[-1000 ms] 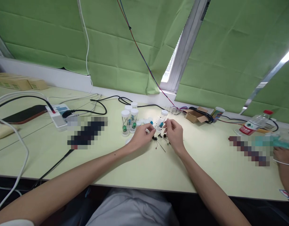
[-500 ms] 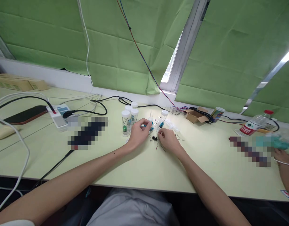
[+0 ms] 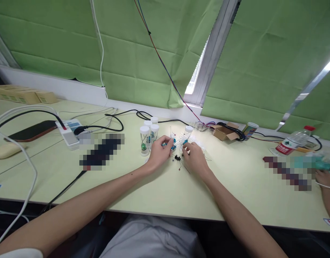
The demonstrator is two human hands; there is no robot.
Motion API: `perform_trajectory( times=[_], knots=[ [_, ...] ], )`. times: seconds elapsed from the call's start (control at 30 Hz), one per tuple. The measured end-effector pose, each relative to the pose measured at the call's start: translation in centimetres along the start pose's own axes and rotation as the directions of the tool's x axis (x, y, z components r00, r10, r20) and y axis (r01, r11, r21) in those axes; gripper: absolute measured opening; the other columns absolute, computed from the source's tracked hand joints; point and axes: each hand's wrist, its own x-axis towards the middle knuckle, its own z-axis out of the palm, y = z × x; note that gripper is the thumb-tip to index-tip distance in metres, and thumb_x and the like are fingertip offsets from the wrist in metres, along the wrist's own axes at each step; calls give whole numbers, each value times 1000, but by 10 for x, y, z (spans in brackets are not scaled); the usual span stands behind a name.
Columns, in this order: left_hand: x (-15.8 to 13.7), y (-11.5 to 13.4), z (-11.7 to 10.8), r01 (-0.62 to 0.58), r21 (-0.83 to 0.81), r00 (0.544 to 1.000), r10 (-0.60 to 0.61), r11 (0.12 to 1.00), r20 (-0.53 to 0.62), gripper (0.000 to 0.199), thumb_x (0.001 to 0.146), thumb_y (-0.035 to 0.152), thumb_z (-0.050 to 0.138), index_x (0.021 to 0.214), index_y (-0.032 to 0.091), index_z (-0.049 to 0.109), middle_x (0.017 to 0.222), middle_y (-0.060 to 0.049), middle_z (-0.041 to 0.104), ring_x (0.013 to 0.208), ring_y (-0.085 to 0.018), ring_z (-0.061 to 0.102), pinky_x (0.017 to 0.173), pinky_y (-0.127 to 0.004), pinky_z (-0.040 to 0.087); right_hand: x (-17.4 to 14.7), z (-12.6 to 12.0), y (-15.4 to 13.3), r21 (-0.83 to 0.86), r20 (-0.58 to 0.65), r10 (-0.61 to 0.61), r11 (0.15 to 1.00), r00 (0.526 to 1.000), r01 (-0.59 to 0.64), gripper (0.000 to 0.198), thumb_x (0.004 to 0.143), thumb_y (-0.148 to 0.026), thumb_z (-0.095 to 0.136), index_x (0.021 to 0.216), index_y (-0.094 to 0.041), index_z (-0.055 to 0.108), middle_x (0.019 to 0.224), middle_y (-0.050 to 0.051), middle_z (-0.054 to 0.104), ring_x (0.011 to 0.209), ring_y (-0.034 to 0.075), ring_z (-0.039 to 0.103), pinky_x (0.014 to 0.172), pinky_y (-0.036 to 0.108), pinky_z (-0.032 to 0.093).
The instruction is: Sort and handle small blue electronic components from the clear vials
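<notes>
My left hand (image 3: 159, 152) is closed in a pinch around small blue components with thin wire leads (image 3: 173, 142). Close by on the right, my right hand (image 3: 195, 159) has its fingers curled together at the foot of a clear vial with a white cap (image 3: 189, 131); whatever is in its fingertips is too small to make out. Between the hands, a small black component (image 3: 177, 157) and several loose thin-leaded parts lie on the table. Left of my left hand stand several capped clear vials, the front one (image 3: 144, 141) holding a green part.
The pale table (image 3: 165, 193) bears a white power strip (image 3: 69, 134) with cables at left. Behind on the right are an open cardboard box (image 3: 224, 132), a can (image 3: 250, 130) and a red-capped bottle (image 3: 293, 141). Another person's hand (image 3: 324, 177) rests at the far right.
My right hand has shifted slightly up and right, its fingertips now closer to the capped vial's base. My left hand stays nearly where it was, still pinching.
</notes>
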Motion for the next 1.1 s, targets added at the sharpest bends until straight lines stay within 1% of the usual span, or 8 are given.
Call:
perform_trajectory(
  times=[0.07,0.17,0.33,0.5,0.63,0.77,0.93,1.1],
  knots=[
    [1,-3,0,-2,-16,1000,3,1000,17,30,84,49,61,76,20,55,52,5,51,41,-10,47,44,-24,37,0,1,-2,54,32,-64,997,997,63,16,92,-22,52,95,-18,68,90,7,62,75,18,58,71,29,42],
    [2,-5,0,-8,-29,999,10,1000,38,31,85,49,60,74,20,54,52,5,51,42,-10,48,44,-24,38,-1,3,-5,98,108,-161,984,981,151,15,90,-22,57,98,-18,68,89,6,63,75,17,57,74,29,42],
    [0,-1,1,20,-15,998,-19,1000,57,30,85,46,59,72,20,54,49,4,50,41,-10,47,44,-24,38,-5,5,-9,73,204,-178,983,963,166,19,91,-21,58,105,-20,69,93,7,61,77,17,57,76,29,41],
    [-2,0,2,43,5,994,-43,999,101,27,85,43,59,73,19,54,51,4,52,43,-10,48,45,-24,38,-4,4,-8,57,261,-182,983,948,173,15,92,-17,54,97,-19,68,90,6,57,84,19,57,75,28,40],
    [-4,-3,2,58,37,987,-63,998,151,29,85,45,58,74,19,55,51,4,52,45,-11,50,48,-24,40,-4,4,-7,58,265,-176,984,948,166,12,92,-15,53,93,-18,64,89,6,56,85,19,56,76,28,39],
    [-4,-6,1,61,47,984,-68,997,166,29,86,46,58,74,19,55,53,3,53,45,-11,50,48,-25,40,-4,6,-7,61,251,-176,984,952,166,11,91,-14,52,89,-18,61,87,6,57,85,20,56,76,29,40],
    [-3,-8,1,47,60,982,-57,997,178,29,87,45,57,75,19,54,54,3,52,46,-11,51,49,-25,41,-2,8,-5,64,203,-174,984,964,164,11,91,-13,50,85,-18,58,86,6,59,83,20,57,76,29,40],
    [-2,-11,1,37,65,982,-49,997,184,27,87,43,56,75,19,55,56,3,53,48,-11,51,50,-24,41,-1,10,-2,77,151,-189,981,970,179,9,90,-13,51,87,-18,58,89,7,62,84,20,57,75,30,41]
  ],
)
